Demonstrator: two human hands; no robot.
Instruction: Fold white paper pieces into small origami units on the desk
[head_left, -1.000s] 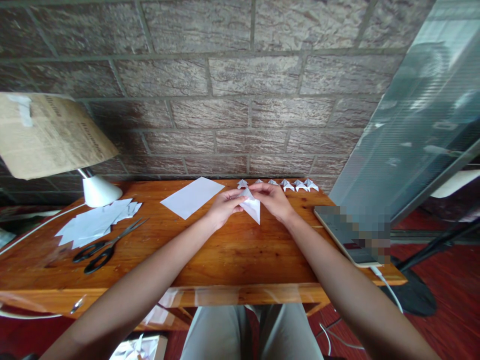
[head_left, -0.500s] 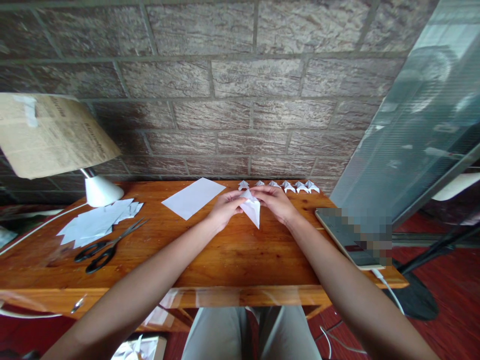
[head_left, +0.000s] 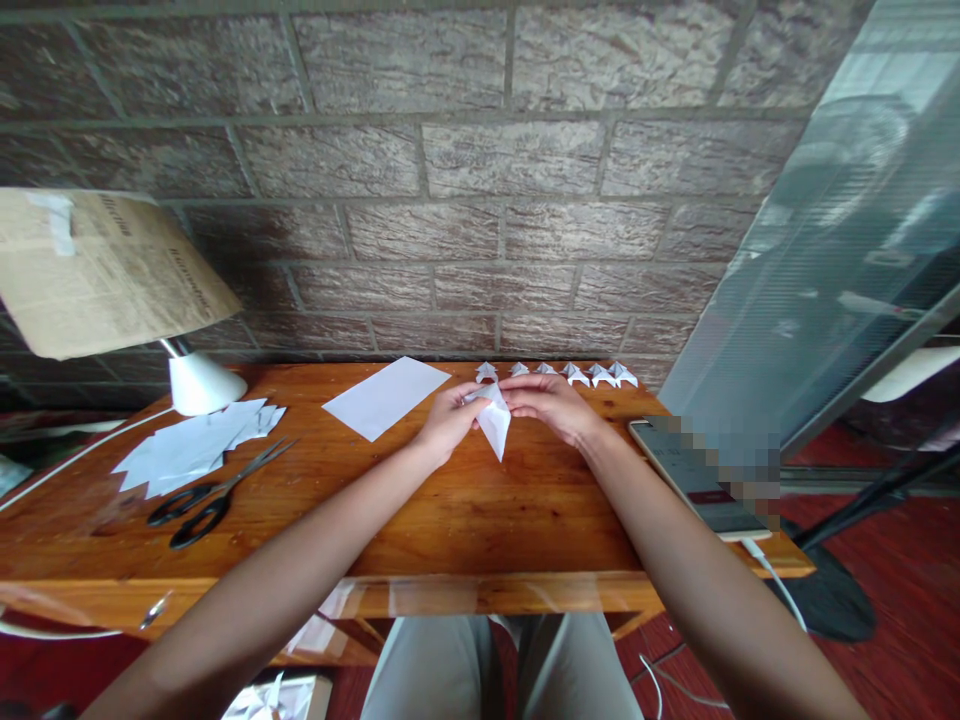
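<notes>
Between my hands, above the wooden desk, is a folded piece of white paper (head_left: 494,425) with a long point hanging down. My left hand (head_left: 448,424) pinches its left side between thumb and fingers. On the opposite edge, the fingertips of my right hand (head_left: 551,404) are closed against the paper near its upper right. Small folded paper shapes (head_left: 576,373) stand in a row behind my hands, along the back of the desk. A flat white sheet (head_left: 387,397) lies to the left of my left hand.
Black-handled scissors (head_left: 217,495) and a pile of cut white papers (head_left: 191,447) lie on the left. A lamp (head_left: 202,383) with a paper-covered shade stands behind them. At the right edge rests a tablet (head_left: 694,475) with a cable. A brick wall (head_left: 465,230) rises behind the desk.
The folded paper has shifted slightly left and turned a little, its point swinging left. The right hand's fingers have slid lower along its right edge. The left hand keeps its pinch.
</notes>
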